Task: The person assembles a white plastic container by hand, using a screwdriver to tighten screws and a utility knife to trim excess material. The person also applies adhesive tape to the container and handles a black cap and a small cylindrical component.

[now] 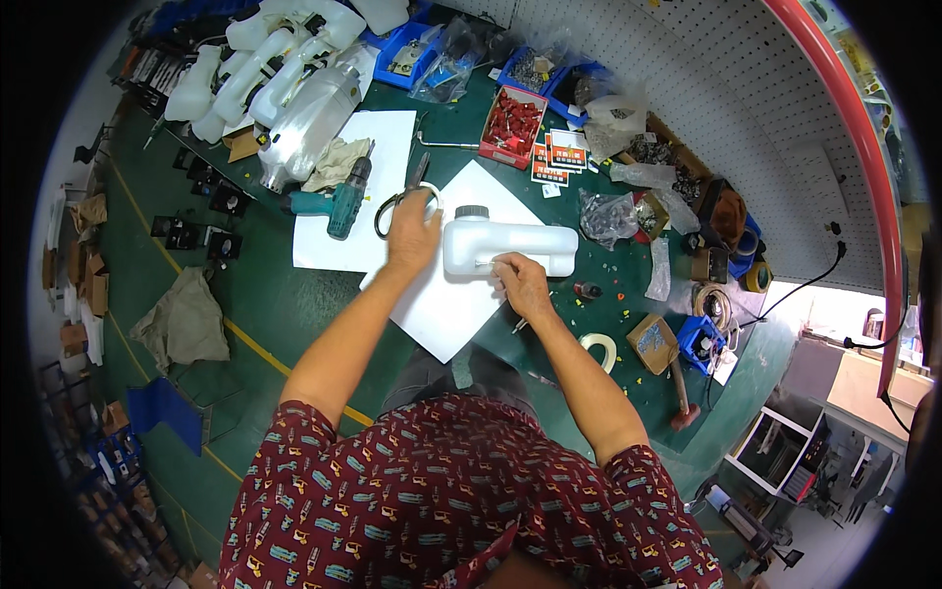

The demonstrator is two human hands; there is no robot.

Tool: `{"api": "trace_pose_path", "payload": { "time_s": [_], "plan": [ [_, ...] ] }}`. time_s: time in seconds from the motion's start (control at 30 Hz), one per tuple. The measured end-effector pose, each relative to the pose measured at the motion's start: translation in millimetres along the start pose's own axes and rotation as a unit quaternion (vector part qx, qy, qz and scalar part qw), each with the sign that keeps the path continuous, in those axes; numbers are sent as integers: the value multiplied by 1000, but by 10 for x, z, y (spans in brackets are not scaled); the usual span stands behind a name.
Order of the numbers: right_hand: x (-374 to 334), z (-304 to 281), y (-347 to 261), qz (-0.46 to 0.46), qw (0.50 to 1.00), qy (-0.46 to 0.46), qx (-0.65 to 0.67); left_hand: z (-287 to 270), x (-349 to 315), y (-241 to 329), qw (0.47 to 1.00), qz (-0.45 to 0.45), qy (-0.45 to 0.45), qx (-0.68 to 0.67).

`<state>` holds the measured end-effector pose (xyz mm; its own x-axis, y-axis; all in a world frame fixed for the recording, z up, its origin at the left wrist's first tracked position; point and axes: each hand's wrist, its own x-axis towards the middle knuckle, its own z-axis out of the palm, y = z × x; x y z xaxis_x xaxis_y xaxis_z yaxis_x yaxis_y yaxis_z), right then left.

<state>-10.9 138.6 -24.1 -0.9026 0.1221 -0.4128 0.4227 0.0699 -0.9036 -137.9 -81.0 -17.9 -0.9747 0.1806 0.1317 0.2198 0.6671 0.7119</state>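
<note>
Right fingers [506, 264] bunched at white bottle [520, 239], hold unclear | left fingers [416, 200] near scissors [419, 173], blurred, cannot tell grip

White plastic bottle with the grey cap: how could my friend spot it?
On the dark green workbench, find the diamond-turned sheet of white paper. The white plastic bottle lies across it, the right hand at its near side. Unlike the piled white plastic containers at the far left, it lies apart, its ridged grey cap pointing away from the person.

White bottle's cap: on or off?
On: the dark cap sits at the far edge of the white bottle, with no bare opening showing there. Whether it's tight, cannot tell.
</note>
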Motion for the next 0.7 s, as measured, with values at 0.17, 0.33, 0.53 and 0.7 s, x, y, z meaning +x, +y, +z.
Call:
{"api": "trace_pose_path", "payload": {
  "time_s": [0.17,0.33,0.53,0.7],
  "plan": [
    [7,25,12,8,999,-29,23,566,-250,259,999,-28,-35,-12],
    [61,-11,119,30,997,-45,58,548,-261,380,996,-59,-37,-48],
    [89,8,152,70,990,-57,108,540,-268,397,997,-58,-34,-46],
    [103,50,124,75,990,-44,111,534,-266,414,996,-70,-44,-44]
  ]
}}
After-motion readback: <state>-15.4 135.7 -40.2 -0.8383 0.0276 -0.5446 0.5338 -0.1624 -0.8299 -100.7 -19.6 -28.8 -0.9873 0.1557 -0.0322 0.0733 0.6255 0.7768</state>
